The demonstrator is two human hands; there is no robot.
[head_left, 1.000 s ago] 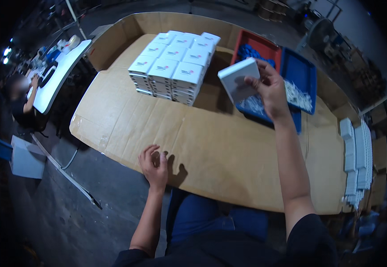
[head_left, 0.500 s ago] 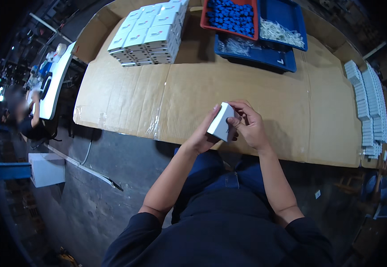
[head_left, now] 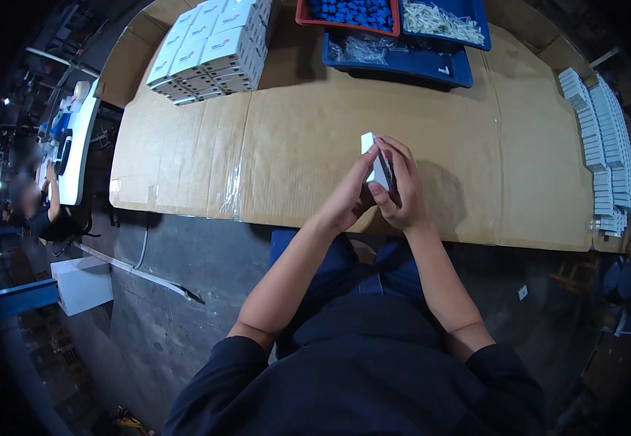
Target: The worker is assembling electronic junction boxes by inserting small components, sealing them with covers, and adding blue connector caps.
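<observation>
A small white box stands on edge between my two hands, above the near part of the cardboard-covered table. My left hand grips it from the left, its fingers mostly hidden behind the box. On the other side my right hand wraps round it, fingertips at the top and thumb low on the near end. Most of the box's broad sides is covered by the hands.
Stacked white boxes stand at the back left. Behind the middle are a red tray of blue parts, a blue tray of whitish pieces, and a lower blue tray. White pieces line the right edge. A person sits far left.
The box has turned more upright and away from me, and my right hand has closed flatter along its side. The view has shifted, so the trays and stack sit higher and further left.
</observation>
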